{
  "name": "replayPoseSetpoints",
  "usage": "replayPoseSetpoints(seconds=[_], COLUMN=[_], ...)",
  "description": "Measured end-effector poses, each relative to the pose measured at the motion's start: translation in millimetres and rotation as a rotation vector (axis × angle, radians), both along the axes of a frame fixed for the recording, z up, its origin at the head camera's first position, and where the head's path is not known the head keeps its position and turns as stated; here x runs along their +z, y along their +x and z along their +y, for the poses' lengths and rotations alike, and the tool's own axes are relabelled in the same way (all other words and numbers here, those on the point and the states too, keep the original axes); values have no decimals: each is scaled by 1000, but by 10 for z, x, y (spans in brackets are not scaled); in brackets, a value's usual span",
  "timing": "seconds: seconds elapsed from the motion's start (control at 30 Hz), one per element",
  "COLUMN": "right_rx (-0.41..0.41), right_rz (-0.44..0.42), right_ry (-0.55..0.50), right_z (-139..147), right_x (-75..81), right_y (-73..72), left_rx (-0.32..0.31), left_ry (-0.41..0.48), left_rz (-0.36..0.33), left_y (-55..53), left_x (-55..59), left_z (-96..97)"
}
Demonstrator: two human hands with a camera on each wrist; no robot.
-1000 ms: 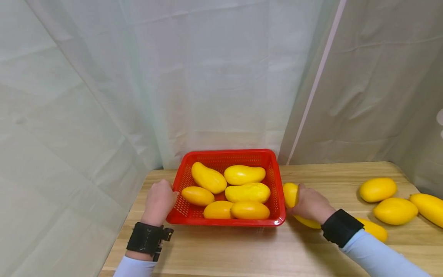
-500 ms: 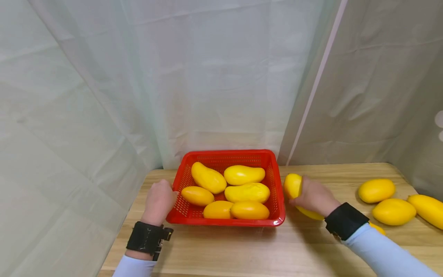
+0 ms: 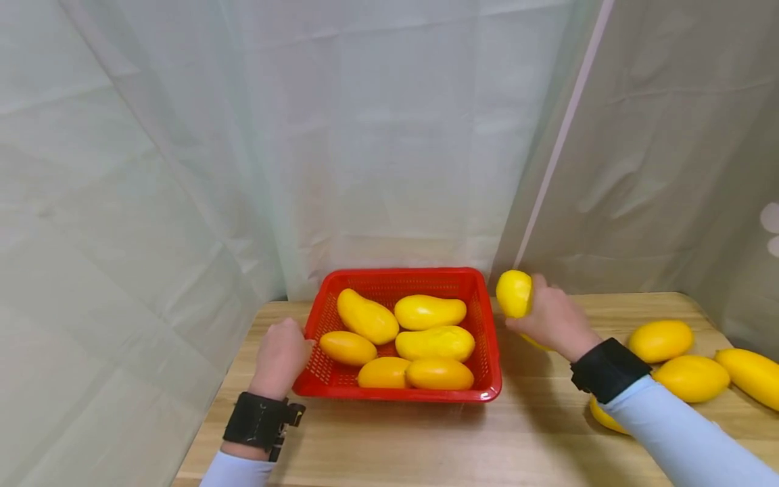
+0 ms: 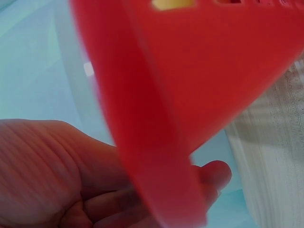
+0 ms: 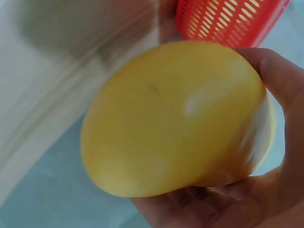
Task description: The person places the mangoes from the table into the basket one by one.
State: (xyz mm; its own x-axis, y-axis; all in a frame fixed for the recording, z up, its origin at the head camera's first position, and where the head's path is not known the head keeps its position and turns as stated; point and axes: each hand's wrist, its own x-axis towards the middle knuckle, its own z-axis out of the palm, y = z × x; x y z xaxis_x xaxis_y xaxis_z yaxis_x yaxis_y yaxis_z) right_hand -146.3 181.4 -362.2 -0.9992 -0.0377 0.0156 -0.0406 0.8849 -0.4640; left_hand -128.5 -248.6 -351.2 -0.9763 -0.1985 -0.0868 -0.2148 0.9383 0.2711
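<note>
A red plastic basket (image 3: pixel 395 393) with perforated walls stands on the wooden table, with several yellow mangoes (image 3: pixel 435 343) lying inside. My left hand (image 3: pixel 282 355) grips its left rim; in the left wrist view, the fingers of that hand (image 4: pixel 104 166) curl round the red rim (image 4: pixel 142 114). My right hand (image 3: pixel 556 318) holds a yellow mango (image 3: pixel 514 294) above the table, just right of the basket. Seen from the right wrist, this mango (image 5: pixel 175 118) sits between thumb and fingers, hiding part of the hand. A yellow part also shows below the hand in the head view.
Several more mangoes (image 3: pixel 692 377) lie on the right side of the wooden table (image 3: pixel 377 446), one partly hidden under the right forearm. Pale sheeting (image 3: pixel 395 135) hangs close behind the table's back edge and along both sides.
My right hand has raised the mango from the tabletop beside the basket and moved slightly away from me. The left hand and the basket have stayed in place.
</note>
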Motion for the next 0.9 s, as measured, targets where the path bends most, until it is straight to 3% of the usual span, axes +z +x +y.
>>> replayPoseSetpoints(seconds=[0.3,0.6,0.9], right_rx=[34,184,313], right_rz=[149,172,190], right_ry=[-64,-112,-119], right_z=[-231,-533,-823], right_x=[185,332,352], right_y=[-118,-279,-414], left_rx=[-4,-10,4], left_ry=[12,16,28], left_rz=[-1,14,-11], left_y=[-2,-8,2], left_x=[-10,-1,10], left_z=[-11,-1,15])
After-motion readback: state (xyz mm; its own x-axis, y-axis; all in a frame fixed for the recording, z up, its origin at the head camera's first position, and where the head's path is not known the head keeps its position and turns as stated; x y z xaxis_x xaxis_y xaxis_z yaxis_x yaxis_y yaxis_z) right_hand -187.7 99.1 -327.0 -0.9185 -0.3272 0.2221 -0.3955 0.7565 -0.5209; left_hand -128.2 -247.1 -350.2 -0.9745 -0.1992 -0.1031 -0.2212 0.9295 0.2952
